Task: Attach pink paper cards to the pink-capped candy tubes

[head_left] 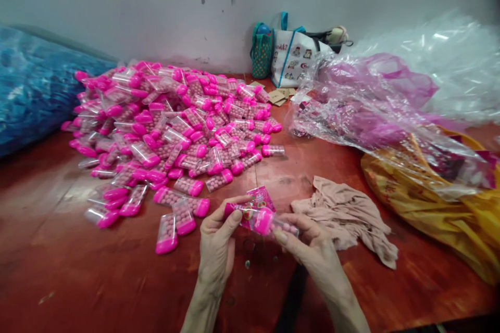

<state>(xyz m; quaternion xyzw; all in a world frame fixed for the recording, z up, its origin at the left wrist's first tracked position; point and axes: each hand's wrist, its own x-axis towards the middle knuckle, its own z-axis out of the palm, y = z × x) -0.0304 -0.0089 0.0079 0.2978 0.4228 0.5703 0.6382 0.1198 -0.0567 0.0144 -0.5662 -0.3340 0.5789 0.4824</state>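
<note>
My right hand (312, 244) pinches a small clear container of pink candy balls (289, 227), its bright pink cap pointing left. In my left hand (219, 242), thumb and fingers grip a pink printed sleeve (236, 211). The cap end touches or overlaps the sleeve; whether it is inside, I cannot tell. Just behind the hands lies another pink printed piece (261, 196), partly covered. Left of and beyond my hands, a large heap of matching candy containers (175, 125) spreads over the red table (128, 286).
A crumpled beige cloth (344, 213) lies right of my hands. Further right are a yellow bag (425, 208) and crinkled clear and pink plastic (375, 99). A blue plastic sack (35, 83) stands at left. By the wall are a white tote (292, 57) and cardboard pieces (278, 96).
</note>
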